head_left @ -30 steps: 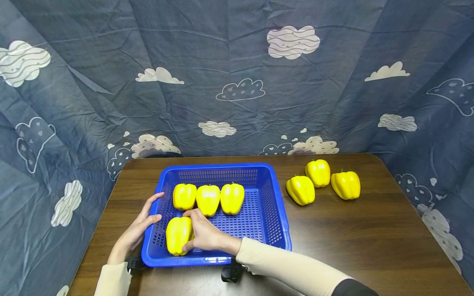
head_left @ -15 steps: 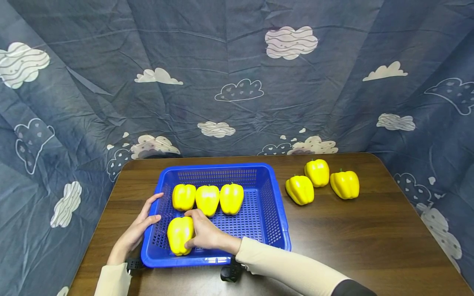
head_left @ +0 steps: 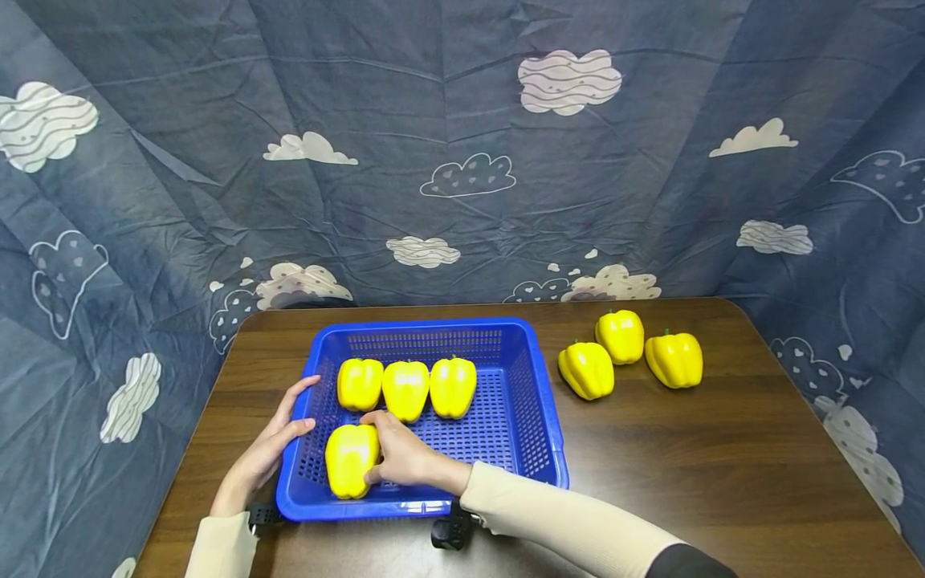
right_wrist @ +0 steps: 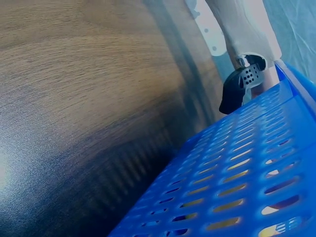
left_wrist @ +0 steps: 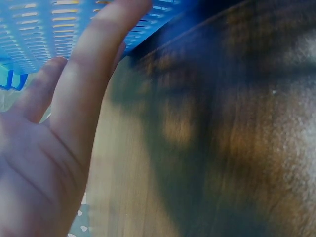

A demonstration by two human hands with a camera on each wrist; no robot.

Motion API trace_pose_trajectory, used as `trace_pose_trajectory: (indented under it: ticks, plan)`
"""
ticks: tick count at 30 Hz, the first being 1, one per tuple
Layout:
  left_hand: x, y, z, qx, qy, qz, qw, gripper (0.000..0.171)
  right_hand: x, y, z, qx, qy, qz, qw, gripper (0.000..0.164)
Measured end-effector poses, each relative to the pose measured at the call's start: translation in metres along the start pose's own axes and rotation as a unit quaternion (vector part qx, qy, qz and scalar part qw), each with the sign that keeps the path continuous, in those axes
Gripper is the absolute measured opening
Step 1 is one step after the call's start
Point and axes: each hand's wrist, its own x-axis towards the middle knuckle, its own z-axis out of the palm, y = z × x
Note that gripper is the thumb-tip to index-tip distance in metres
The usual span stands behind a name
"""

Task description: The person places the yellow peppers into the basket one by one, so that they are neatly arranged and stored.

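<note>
My right hand [head_left: 408, 457] reaches over the front of the blue plastic basket [head_left: 538, 401]. Its thumb and fingers curl against the right side of a yellow bell pepper [head_left: 350, 461], which sits in the basket's front left corner. Behind it a row of three more yellow peppers [head_left: 406, 391] lies inside. At the basket's left side, my left hand [head_left: 270, 445] has its fingers extended, the tips at the rim. The left wrist view shows that left hand [left_wrist: 54, 138] against the slotted wall. In the right wrist view the basket wall [right_wrist: 237, 173] hides the right hand.
Three yellow peppers [head_left: 585, 371] stand on the brown wooden table [head_left: 723, 474], right of the basket. A dark blue cloth [head_left: 470, 257] with cloud prints hangs behind the table. Black wrist devices [head_left: 450, 534] sit near the basket's front edge and left corner.
The front pepper has turned and shifted very slightly right. My right thumb has slid a little back and right along its edge. The left hand and basket stay where they were.
</note>
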Motion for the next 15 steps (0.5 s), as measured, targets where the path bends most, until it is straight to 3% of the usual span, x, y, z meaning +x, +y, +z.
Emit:
trace_pose_trajectory:
  ticks: [15]
  plan:
    - [0.0002, -0.0002, 0.0008, 0.000, 0.004, 0.000, 1.0000, 0.059, -0.0002, -0.0008, -0.0052, 0.023, 0.003, 0.001, 1.000, 0.066]
